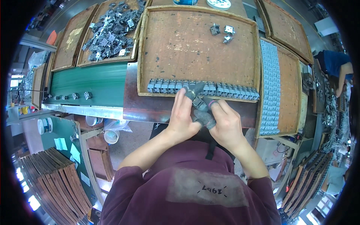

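My left hand [182, 119] and my right hand [227, 125] meet in front of my chest, with grey coverings on several fingertips. Between them, their fingers are closed on a small grey block-like part [199, 104], partly hidden by the fingertips. Just beyond is a shallow wooden tray [180, 48], its near edge lined with a row of similar grey-and-metal parts [165, 87]. Three loose metal pieces [215, 29] lie toward that tray's far right corner.
Left, a wooden tray holds a heap of metal pieces [110, 39]; several more sit along a green conveyor belt [101, 80]. Right, another tray holds rows of grey parts [270, 86]. Stacked wooden trays [56, 180] stand lower left. Another person [333, 67] is at far right.
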### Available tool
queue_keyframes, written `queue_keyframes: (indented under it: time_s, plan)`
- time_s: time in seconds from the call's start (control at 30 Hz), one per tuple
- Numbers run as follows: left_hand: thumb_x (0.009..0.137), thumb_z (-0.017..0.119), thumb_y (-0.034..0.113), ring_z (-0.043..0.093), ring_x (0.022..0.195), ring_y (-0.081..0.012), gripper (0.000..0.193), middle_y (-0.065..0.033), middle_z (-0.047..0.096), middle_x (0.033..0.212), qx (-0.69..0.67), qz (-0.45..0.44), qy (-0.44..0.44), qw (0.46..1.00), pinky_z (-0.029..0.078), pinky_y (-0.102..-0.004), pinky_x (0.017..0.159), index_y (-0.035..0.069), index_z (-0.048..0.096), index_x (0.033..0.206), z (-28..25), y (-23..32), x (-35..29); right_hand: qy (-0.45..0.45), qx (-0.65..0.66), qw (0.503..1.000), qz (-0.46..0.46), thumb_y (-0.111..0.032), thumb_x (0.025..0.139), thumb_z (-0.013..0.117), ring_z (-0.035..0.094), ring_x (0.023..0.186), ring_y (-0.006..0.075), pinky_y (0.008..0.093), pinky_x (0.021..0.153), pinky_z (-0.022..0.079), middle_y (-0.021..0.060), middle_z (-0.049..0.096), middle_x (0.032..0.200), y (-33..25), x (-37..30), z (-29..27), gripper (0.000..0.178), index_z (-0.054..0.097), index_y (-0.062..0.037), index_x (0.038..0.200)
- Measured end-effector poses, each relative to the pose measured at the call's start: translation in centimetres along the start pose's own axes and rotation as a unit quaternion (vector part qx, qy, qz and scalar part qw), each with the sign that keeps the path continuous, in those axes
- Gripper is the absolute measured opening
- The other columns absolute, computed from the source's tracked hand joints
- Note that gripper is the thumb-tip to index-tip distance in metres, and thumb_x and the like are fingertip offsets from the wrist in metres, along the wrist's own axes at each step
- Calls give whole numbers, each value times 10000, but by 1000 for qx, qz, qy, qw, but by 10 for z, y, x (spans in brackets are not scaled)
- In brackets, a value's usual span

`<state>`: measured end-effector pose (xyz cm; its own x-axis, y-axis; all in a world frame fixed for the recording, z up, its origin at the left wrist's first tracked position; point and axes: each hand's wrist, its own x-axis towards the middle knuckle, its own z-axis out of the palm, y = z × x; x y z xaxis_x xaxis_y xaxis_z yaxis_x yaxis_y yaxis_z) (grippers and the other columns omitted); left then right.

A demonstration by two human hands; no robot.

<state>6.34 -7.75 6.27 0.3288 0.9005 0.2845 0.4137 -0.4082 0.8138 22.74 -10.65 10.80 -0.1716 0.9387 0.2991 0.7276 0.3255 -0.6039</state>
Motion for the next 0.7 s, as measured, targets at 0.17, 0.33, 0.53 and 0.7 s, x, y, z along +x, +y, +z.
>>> queue_keyframes:
  time_s: [0.17, 0.33, 0.53, 0.7]
  plan:
    - [753, 819, 106, 627, 996, -229, 713, -121, 589, 1169, -139, 45, -57, 988, 516, -333, 841, 1, 522, 1393, -6, -4, 4, -99, 157, 970, 155, -372, 767, 816, 673, 788, 381, 418, 697, 535, 186, 650, 882, 21, 6, -7, 467, 596, 10, 922]
    - [714, 846, 168, 654, 914, -239, 738, -127, 645, 1112, -102, 107, -62, 987, 526, -348, 818, -15, 558, 1369, -7, -1, 3, -171, 216, 955, 112, -366, 749, 808, 692, 788, 368, 404, 691, 529, 200, 686, 841, 25, 0, -7, 448, 660, 11, 940]
    - [705, 838, 194, 677, 975, -300, 708, -196, 647, 1251, -161, 96, -102, 977, 534, -375, 863, -15, 588, 1334, -19, 6, 7, -164, 228, 958, 53, -346, 730, 831, 665, 697, 283, 358, 622, 502, 158, 675, 788, 21, 2, -12, 408, 671, 6, 860]
    - [711, 822, 176, 672, 988, -329, 648, -188, 647, 1246, -124, 126, -93, 980, 532, -382, 871, -7, 615, 1297, -21, 9, 7, -119, 228, 961, 100, -343, 730, 835, 690, 724, 342, 373, 650, 530, 176, 683, 782, 12, -4, -8, 394, 682, -5, 861]
